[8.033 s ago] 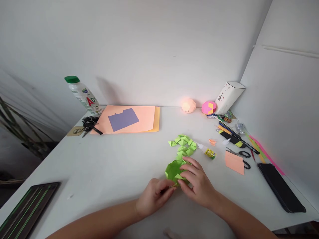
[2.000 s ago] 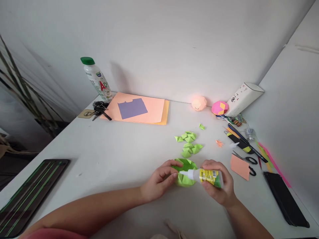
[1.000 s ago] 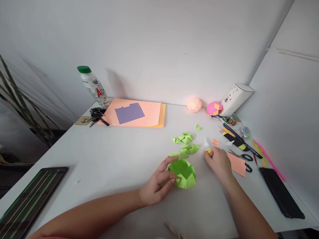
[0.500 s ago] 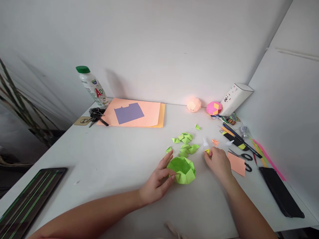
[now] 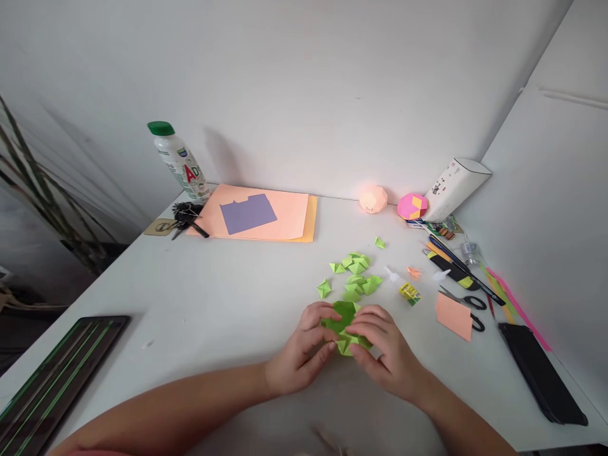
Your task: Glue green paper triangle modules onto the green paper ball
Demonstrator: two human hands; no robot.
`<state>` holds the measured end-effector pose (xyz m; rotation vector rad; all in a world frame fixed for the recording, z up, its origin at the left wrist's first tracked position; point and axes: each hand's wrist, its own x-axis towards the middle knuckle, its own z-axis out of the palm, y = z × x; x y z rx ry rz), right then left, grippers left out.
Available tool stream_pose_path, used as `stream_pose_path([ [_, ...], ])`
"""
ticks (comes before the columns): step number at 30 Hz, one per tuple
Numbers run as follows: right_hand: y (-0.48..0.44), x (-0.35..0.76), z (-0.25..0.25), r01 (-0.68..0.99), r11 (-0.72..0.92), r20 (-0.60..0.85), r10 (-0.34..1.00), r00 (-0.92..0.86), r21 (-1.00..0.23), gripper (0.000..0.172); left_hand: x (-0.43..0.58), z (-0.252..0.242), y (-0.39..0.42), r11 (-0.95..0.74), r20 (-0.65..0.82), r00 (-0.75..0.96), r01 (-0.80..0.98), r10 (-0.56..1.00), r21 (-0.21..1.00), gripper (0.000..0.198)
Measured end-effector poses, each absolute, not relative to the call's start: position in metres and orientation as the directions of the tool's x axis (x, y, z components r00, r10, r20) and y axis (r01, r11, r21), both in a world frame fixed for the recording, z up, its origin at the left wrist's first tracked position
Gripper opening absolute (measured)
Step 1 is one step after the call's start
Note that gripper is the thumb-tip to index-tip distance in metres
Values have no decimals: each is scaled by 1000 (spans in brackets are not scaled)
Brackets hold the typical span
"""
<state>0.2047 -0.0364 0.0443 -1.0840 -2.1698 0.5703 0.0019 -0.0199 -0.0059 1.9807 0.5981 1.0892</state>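
Between both hands, low in the middle of the head view, sits a bowl-shaped green paper model [image 5: 348, 345] made of folded facets. My left hand [image 5: 304, 348] grips its left rim, with thumb and fingers closed on the paper. On the opposite side, my right hand [image 5: 387, 348] pinches the near right rim. Several loose folded green paper pieces [image 5: 356, 263] lie just beyond the model. A small glue bottle with a yellow label [image 5: 409, 293] rests on its side to the right of them, its white nozzle pointing up and left.
Scissors [image 5: 468, 301] lie partly under an orange paper square [image 5: 453, 315] at right, near pens, a cutter [image 5: 453, 269] and a black case [image 5: 541, 373]. Orange sheets [image 5: 294, 215], a bottle [image 5: 183, 164] and two paper balls [image 5: 373, 200] stand along the wall. A dark tablet [image 5: 61, 373] is at left.
My right hand has let go of the glue bottle and moved left onto the green paper model's rim. The bottle now lies on the table. My left hand stays on the model.
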Motion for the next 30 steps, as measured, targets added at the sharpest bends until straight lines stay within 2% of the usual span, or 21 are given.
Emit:
stream_pose_path([
  [6, -40, 206, 44, 551, 434, 185, 874, -449, -713, 20, 3, 0, -20, -705, 572, 574, 13, 586, 709, 14],
  [11, -40, 210, 43, 476, 336, 107, 889, -444, -813, 23, 3, 0, -22, -695, 570, 552, 22, 608, 719, 12],
  [16, -40, 210, 49, 452, 274, 61, 900, -431, -849, 13, 2, 0, -23, -662, 543, 532, 45, 649, 748, 13],
  [20, -40, 211, 51, 458, 269, 55, 902, -427, -847, 7, 3, -1, -24, -652, 537, 518, 56, 666, 756, 13],
  [30, -39, 213, 49, 452, 338, 100, 876, -472, -825, 7, 3, -1, -25, -650, 538, 516, 47, 666, 759, 13],
])
